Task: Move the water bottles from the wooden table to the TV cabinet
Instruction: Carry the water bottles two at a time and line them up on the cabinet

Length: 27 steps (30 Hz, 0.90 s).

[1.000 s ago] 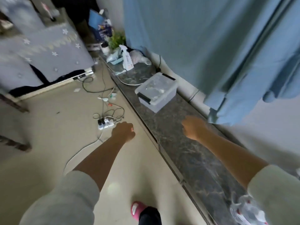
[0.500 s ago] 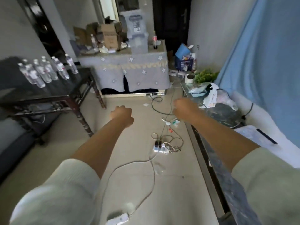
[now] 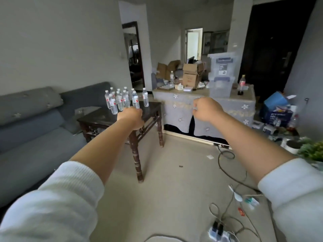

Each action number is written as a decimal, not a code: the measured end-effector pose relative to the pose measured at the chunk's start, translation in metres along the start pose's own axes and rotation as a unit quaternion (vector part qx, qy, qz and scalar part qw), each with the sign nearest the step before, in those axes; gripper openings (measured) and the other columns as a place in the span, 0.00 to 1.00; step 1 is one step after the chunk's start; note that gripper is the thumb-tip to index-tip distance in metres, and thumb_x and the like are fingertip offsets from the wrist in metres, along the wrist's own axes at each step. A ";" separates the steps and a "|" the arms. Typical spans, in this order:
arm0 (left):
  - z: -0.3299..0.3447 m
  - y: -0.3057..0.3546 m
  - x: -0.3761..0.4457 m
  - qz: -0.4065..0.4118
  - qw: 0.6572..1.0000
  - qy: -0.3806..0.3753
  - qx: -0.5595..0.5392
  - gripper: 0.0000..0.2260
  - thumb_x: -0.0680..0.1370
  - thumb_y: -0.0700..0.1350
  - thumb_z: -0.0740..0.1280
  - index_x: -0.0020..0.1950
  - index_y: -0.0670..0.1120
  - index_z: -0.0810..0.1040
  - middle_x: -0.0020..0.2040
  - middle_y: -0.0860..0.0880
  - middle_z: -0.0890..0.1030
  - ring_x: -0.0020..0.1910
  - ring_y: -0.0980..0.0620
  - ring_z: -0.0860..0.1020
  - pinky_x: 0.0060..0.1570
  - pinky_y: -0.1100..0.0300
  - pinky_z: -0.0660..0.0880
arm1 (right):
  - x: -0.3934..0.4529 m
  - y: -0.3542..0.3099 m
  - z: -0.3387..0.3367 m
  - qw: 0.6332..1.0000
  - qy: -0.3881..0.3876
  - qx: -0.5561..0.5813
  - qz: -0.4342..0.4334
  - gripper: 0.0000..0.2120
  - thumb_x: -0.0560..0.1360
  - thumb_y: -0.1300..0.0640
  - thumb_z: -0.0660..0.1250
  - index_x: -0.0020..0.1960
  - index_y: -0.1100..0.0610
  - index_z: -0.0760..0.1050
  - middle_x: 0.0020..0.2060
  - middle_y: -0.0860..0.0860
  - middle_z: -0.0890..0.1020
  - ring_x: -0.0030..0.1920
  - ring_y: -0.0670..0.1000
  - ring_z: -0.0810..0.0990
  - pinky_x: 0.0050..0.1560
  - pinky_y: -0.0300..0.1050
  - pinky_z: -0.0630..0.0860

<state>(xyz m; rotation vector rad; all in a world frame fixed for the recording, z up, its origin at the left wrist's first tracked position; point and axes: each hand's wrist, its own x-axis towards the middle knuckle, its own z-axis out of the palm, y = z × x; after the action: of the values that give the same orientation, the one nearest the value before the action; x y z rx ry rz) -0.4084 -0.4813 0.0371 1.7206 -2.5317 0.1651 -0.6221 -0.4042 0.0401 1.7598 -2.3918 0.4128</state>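
Observation:
Several small clear water bottles (image 3: 122, 100) with white caps and red labels stand in a cluster on the far end of the dark wooden table (image 3: 97, 117). My left hand (image 3: 132, 117) is stretched out in front of the table's near corner, fingers curled into a fist, holding nothing. My right hand (image 3: 207, 109) is raised to the right of the table, also a fist with nothing in it. Both hands are short of the bottles. The TV cabinet is out of view.
A grey sofa (image 3: 35, 130) runs along the left wall behind the table. A cloth-covered table (image 3: 218, 105) with cardboard boxes and plastic bins stands at the back. Cables and a power strip (image 3: 218, 232) lie on the floor at the lower right. A plant (image 3: 312, 149) sits at the right edge.
My view has swung left from the marble cabinet top and curtain to the room. The wooden table with bottles now sits ahead. Both arms have risen toward it, fists still closed.

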 end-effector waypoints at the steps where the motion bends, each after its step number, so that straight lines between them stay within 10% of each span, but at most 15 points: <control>1: -0.007 -0.006 0.017 -0.013 1.000 0.011 0.001 0.18 0.78 0.44 0.60 0.68 0.46 0.71 0.65 0.43 0.73 0.65 0.41 0.70 0.60 0.49 0.72 | 0.024 -0.003 -0.003 1.000 0.009 -0.001 -0.014 0.15 0.77 0.58 0.59 0.61 0.62 0.74 0.61 0.60 0.74 0.61 0.61 0.74 0.58 0.50 0.74; 27: 0.007 -0.248 0.396 -0.155 0.987 0.037 0.013 0.19 0.79 0.47 0.61 0.69 0.43 0.68 0.67 0.41 0.69 0.68 0.41 0.67 0.64 0.47 0.68 | 0.469 -0.207 0.122 0.988 0.013 0.037 -0.146 0.13 0.77 0.57 0.60 0.59 0.61 0.75 0.55 0.59 0.76 0.55 0.59 0.77 0.53 0.50 0.75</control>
<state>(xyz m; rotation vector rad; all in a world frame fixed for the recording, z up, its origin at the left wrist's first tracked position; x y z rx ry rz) -0.3235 -0.9382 0.0907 2.0466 -2.1839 0.2365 -0.5626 -0.9260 0.0811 2.0824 -2.0790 0.4860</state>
